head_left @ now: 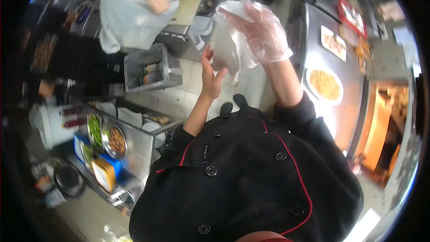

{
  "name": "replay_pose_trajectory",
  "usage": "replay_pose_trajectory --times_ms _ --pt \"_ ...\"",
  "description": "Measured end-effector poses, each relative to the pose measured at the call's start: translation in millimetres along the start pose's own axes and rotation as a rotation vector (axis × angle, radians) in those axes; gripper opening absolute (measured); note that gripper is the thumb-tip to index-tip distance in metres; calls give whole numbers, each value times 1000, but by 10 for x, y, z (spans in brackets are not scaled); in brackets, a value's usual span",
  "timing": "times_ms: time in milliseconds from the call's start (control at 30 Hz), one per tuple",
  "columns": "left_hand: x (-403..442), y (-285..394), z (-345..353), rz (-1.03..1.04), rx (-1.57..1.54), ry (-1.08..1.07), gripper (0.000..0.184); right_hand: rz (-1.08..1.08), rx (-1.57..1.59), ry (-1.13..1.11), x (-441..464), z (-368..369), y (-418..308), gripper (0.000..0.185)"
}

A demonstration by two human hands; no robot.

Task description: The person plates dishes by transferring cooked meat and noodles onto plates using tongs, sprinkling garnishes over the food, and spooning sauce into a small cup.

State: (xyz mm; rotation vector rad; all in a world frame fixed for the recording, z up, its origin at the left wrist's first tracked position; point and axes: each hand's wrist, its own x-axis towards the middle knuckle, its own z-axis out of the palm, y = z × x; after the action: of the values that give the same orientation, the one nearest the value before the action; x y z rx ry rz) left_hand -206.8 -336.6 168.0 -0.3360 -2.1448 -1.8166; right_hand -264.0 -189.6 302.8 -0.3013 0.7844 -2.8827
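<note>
My right hand (pixel 268 40) wears a clear plastic glove and is raised in front of me, its fingers closed around crumpled clear plastic (pixel 230 40). The plastic hangs down to the left of that hand. My left hand (pixel 212 78) is bare, just below and left of the plastic, with its thumb and fingers apart. The fingertips are near the plastic's lower edge; whether they touch it I cannot tell.
On the right, a steel counter (pixel 313 36) holds a plate of chopped food (pixel 324 85) and a white tray (pixel 333 43). A grey bin (pixel 132 71) stands left. Lower left, bowls and containers sit on a steel table (pixel 141 150). People stand left and at the top.
</note>
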Motion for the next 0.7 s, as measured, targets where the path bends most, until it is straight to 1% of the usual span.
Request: replay_pose_trajectory --times_ms 33,67,167,200,233,267,300,333,367,400,433,467,567,600,633,667,700 --pt "-4 61 -35 130 169 99 70 44 25 13 64 57 35 19" --pt "-12 58 -15 144 196 122 74 83 51 24 106 139 75 20" --pt "18 90 147 -60 244 186 68 188 66 28 212 259 220 24" --pt "20 32 129 -251 223 139 50 226 66 17 255 251 268 24" --pt "30 -26 115 -319 97 159 44 262 65 11 290 236 294 25" --pt "39 -87 109 -383 -34 178 38 299 -59 -31 318 213 291 30" --pt "23 -112 120 -448 -168 200 32 315 -195 -186 346 25 319 30" --pt "14 -25 121 -498 -456 332 24 333 -324 -346 376 -283 381 30" --pt "-7 44 87 -485 -479 394 22 348 -445 -520 415 -437 434 30" --pt "-28 103 11 -464 -497 465 21 360 -731 -562 291 -376 415 34" --pt "-81 138 -73 -441 -511 539 21 419 -903 -695 215 -532 473 34" --pt "-151 112 -130 -416 -394 616 24 466 -1071 -831 125 -673 559 35" --pt "-346 182 -218 -345 -23 808 30 162 -1387 -948 -253 -346 572 34" --pt "-409 306 -202 -281 -42 856 30 151 -1413 -924 -346 -377 656 34" --pt "-503 361 -215 -226 138 822 25 135 -1426 -911 -411 -416 747 35" --pt "-628 380 -248 -181 328 794 22 124 -1487 -980 -477 -379 784 35" --pt "-772 314 -263 -198 251 762 15 102 -1544 -1057 -530 -337 831 34"
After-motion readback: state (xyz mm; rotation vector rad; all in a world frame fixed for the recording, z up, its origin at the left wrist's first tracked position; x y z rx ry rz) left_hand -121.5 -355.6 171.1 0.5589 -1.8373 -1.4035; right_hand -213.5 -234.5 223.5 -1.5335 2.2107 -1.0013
